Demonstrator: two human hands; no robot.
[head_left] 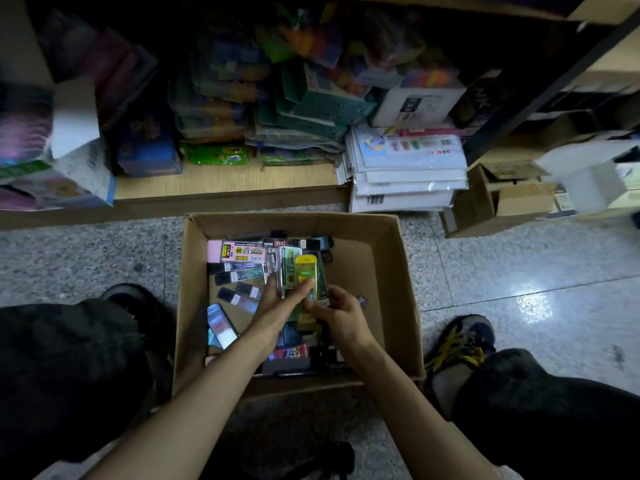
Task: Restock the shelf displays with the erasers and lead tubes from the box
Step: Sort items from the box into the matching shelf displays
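**Lead tubes (238, 274) and erasers (215, 251): a loose handful over the box (382, 268)**

From where I stand, the stock lies heaped in the open cardboard box on the floor (86, 258), between the crouching person's knees. Most of it sits from 12 round to 9 o'clock inside the box, and the 3 o'clock side shows bare cardboard.

Near the middle, both hands hold a small fan of green and yellow packets (302, 271). The left hand (277, 303) comes in from 8 o'clock with its thumb laid across the packet faces. The right hand (341, 311) comes in from 4 o'clock, fingers curled round the lower edge. The packets tilt with their tops toward 12 o'clock.

The weak point, I'd say, is that grip. Several glossy packets are held only at their lower ends, so on the lift they could slide past one another and drop back into the heap or over the wall.

A tube that gets out would likely roll across the polished floor toward the shelf (225, 183) at 12 o'clock. That shelf is crowded, and the white packs (408, 174) at 1 o'clock jut past its edge, so a passing forearm could knock them down.

The light is dim and most labels are unreadable from here, so putting a packet in the wrong display seems possible.
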